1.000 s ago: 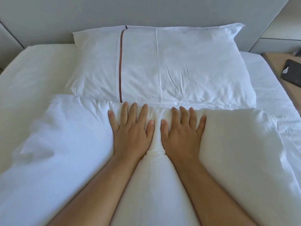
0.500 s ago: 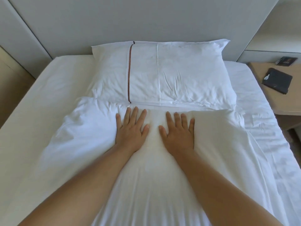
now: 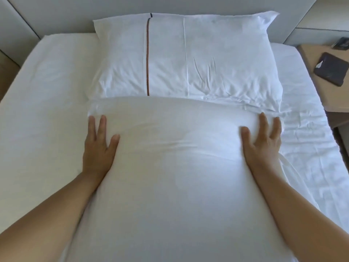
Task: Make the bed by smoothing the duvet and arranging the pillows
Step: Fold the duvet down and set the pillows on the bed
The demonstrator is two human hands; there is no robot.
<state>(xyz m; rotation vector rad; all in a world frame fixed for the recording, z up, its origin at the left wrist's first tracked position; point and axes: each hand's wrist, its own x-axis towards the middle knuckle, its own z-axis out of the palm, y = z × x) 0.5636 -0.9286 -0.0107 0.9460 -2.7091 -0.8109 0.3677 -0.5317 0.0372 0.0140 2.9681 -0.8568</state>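
We lay both hands flat on the white duvet, well apart, one at each side of its folded strip. Our left hand presses on the left edge, its fingers straight and close together with the thumb angled out; the outer fingers sink into the fabric and we cannot see them. Our right hand presses on the right edge, its fingers straight and spread, holding nothing.

The duvet runs down the middle of the bed, its top edge touching the near side of the pillow. The pillow lies flat at the head of the bed against the headboard, with a thin brown stripe running down its left part and a few creases in its middle. The white sheet is bare on both sides of the duvet and wrinkled on the right.

On the bedside surface to the right lies a dark flat case.
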